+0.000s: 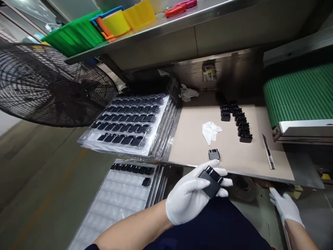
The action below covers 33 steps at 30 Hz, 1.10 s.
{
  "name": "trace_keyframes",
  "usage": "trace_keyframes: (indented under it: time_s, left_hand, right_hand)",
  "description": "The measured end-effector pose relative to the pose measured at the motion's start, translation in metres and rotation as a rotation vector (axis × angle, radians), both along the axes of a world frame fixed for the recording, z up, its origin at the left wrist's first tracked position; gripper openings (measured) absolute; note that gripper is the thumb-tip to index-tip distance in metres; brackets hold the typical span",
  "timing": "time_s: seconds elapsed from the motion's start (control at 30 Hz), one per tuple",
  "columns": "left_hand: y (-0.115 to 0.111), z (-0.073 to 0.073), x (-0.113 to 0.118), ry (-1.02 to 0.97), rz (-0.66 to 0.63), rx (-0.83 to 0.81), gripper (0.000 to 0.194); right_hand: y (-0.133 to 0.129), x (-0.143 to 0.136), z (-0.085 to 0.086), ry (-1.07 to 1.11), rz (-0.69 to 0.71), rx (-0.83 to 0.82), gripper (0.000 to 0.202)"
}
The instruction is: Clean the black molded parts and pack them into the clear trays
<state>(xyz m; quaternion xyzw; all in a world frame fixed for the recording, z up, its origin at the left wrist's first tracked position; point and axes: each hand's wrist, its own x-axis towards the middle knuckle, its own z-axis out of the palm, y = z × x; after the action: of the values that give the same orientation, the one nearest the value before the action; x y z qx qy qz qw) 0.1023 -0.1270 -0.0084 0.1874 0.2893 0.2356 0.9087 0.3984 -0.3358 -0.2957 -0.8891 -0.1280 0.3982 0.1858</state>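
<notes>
White gloves (179, 205) are worn to the wrist on the left hand (195, 189) and right hand (287, 207); forearms (137, 225) are bared, a dark sleeve (92, 247) is glimpsed, and a navy garment (208, 227) is worn.

Fan (62, 90) cut off at left, green belt (301, 93) at right, right hand (287, 207) — contact unclear

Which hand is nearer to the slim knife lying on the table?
The right hand: it is just off the near end of the slim knife, not touching it. The left hand is farther away, to the knife's left, holding a black part.
</notes>
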Motion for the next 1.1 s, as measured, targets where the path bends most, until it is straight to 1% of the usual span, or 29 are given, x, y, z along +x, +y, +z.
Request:
trace_keyframes:
  time_s: [0.07,0.1,0.17,0.23,0.3,0.37,0.4,0.47,0.53,0.6,0.7,0.77,0.87,1.03,1.1]
  left_hand:
    - [0.010,0.002,-0.003,-0.021,0.007,0.000,0.050]
    - [0.015,0.003,-0.004,-0.027,0.007,-0.002,0.050]
    - [0.025,0.005,-0.005,-0.035,0.007,-0.003,0.050]
    - [0.035,0.007,-0.006,-0.042,0.007,-0.002,0.049]
    - [0.044,0.007,-0.008,-0.054,0.017,0.002,0.049]
    - [0.053,0.007,-0.011,-0.060,0.026,0.005,0.048]
    - [0.057,0.007,-0.013,-0.060,0.029,0.005,0.047]
    - [0.065,0.007,-0.016,-0.055,0.031,0.000,0.047]
    - [0.072,0.007,-0.020,-0.061,0.036,0.001,0.047]
    - [0.079,0.007,-0.025,-0.072,0.042,0.018,0.045]
    - [0.087,0.005,-0.033,-0.062,0.054,0.062,0.040]
    - [0.092,0.001,-0.039,-0.027,0.036,0.093,0.037]
    - [0.100,-0.006,-0.050,0.056,0.001,0.143,0.034]
    - [0.115,-0.020,-0.072,0.202,-0.055,0.271,0.027]
    - [0.120,-0.023,-0.080,0.286,-0.077,0.274,0.025]
  right_hand:
    - [0.008,-0.019,0.009,0.204,0.010,0.010,0.052]
    - [0.014,-0.030,0.019,0.321,0.022,0.018,0.052]
    - [0.031,-0.050,0.049,0.530,0.119,0.074,0.056]
    - [0.056,-0.068,0.091,0.651,0.292,0.183,0.057]
    - [0.084,-0.083,0.137,0.679,0.475,0.287,0.047]
    - [0.114,-0.095,0.179,0.642,0.575,0.323,0.034]
    - [0.128,-0.101,0.197,0.632,0.610,0.345,0.030]
    - [0.153,-0.113,0.225,0.597,0.677,0.398,0.024]
    - [0.176,-0.125,0.244,0.520,0.731,0.463,0.027]
    - [0.195,-0.137,0.254,0.408,0.757,0.534,0.037]
    - [0.219,-0.152,0.260,0.330,0.774,0.618,0.044]
    - [0.231,-0.160,0.259,0.323,0.782,0.645,0.040]
    - [0.246,-0.169,0.255,0.302,0.814,0.630,0.036]
    - [0.266,-0.185,0.247,0.243,0.903,0.586,0.039]
    - [0.276,-0.184,0.241,0.258,0.955,0.551,0.038]
